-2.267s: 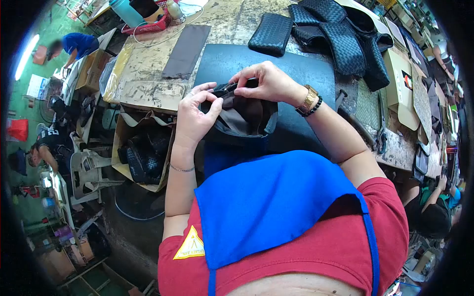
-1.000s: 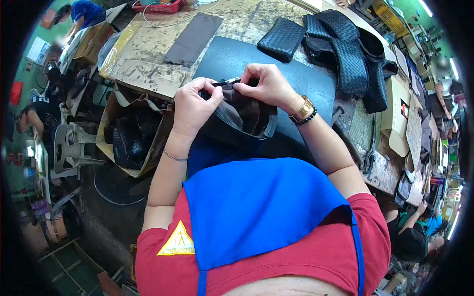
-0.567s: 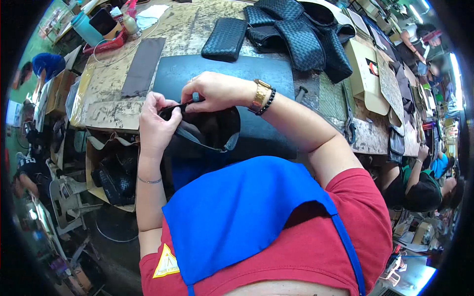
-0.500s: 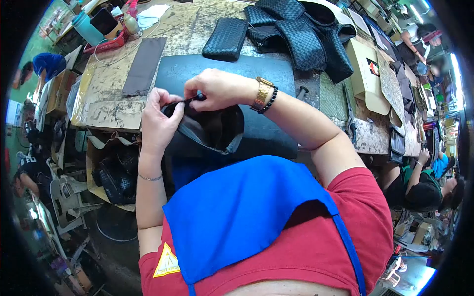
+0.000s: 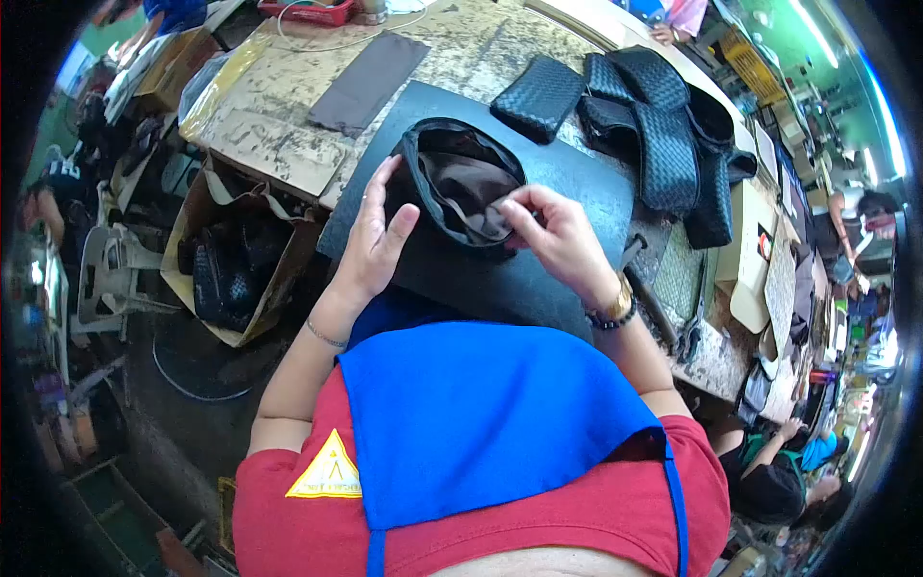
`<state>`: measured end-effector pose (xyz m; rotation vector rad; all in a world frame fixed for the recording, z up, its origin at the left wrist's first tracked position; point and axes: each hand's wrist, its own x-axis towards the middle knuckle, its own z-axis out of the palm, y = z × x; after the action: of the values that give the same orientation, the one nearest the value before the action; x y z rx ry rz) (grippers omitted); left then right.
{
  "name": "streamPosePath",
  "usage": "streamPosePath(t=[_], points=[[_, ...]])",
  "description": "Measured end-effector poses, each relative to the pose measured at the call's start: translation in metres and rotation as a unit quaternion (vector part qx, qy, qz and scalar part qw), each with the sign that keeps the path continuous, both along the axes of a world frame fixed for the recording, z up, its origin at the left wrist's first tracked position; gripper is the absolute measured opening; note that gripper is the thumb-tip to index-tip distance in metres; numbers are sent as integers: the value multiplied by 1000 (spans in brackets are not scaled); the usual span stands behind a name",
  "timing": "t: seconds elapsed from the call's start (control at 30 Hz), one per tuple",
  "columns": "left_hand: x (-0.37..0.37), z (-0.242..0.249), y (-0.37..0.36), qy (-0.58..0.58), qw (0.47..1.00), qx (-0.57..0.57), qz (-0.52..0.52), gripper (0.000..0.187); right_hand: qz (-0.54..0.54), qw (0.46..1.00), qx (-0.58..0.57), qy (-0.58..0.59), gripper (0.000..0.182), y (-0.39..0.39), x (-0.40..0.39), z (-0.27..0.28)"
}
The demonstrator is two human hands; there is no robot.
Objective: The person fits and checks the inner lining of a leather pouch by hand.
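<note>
I read the right hand (image 5: 567, 236) as pinching the rim of the black pouch (image 5: 420, 173) between thumb and fingers, at the edge nearest that hand. The left hand (image 5: 375, 240) is spread, thumb apart from fingers, alongside the opposite wall; I cannot tell whether its fingertips make contact. The pouch sits between both hands, over the dark mat (image 5: 591, 183). Caution: I judge that a one-sided pull from the right hand could slide or tip the pouch, because the left hand does not clamp it. Excess force at the pinched edge could also drag or crease the lining (image 5: 471, 178). The pouch gapes in a rounded mouth; the lining is brownish and rumpled. Beyond the left hand, a brown cloth (image 5: 370, 82) lies on the table (image 5: 447, 48). Beyond the right hand, I note a pile of woven pouches (image 5: 668, 135).
</note>
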<state>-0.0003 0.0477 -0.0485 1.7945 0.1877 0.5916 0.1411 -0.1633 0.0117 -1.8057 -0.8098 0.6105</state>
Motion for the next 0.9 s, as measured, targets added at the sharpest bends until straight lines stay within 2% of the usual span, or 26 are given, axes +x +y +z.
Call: streamPosePath(t=[0.1, 0.2, 0.23, 0.27, 0.33, 0.37, 0.4, 0.43, 0.5, 0.53, 0.63, 0.67, 0.77, 0.9], points=[[5, 21, -4, 1, 997, -72, -17, 68, 94, 994, 9, 45, 27, -6, -28, 27], [6, 33, 8, 42, 991, -103, -70, 56, 250, 967, -49, -24, 37, -9, -39, 34], [5, 34, 12, 60, 989, -103, -91, 53, 263, 959, -101, 3, 37, -5, -42, 50], [5, 35, 12, 55, 986, -132, -86, 48, 263, 961, -84, -11, 36, -4, -39, 49], [3, 40, 13, 35, 995, -67, -58, 47, 225, 970, -59, -72, 35, 5, -31, 55], [2, 42, 13, 25, 998, -35, -43, 47, 183, 976, 3, -118, 32, 14, -26, 51], [3, 45, 6, -8, 999, -47, 18, 45, 155, 967, 24, -200, 30, 25, -15, 44], [0, 54, 6, 2, 999, 36, 21, 46, 124, 951, 45, -280, 28, 35, -5, 36], [-5, 78, 7, 20, 979, 201, 30, 49, 103, 922, 7, -374, 22, 54, 6, 25], [-3, 81, 11, 2, 944, 327, 34, 37, 91, 903, -12, -419, 19, 63, 8, 20], [-4, 93, 3, 80, 893, 441, 34, 26, 91, 846, -154, -502, 10, 86, -1, 6], [-4, 92, 5, 89, 876, 472, 42, 35, 93, 843, -162, -504, 5, 90, -3, 3], [-1, 96, 1, 166, 845, 505, 47, 41, 100, 829, -197, -514, 5, 95, -7, 7], [4, 89, 0, 216, 869, 443, 52, 39, 85, 888, -82, -444, 17, 81, -5, 2]])
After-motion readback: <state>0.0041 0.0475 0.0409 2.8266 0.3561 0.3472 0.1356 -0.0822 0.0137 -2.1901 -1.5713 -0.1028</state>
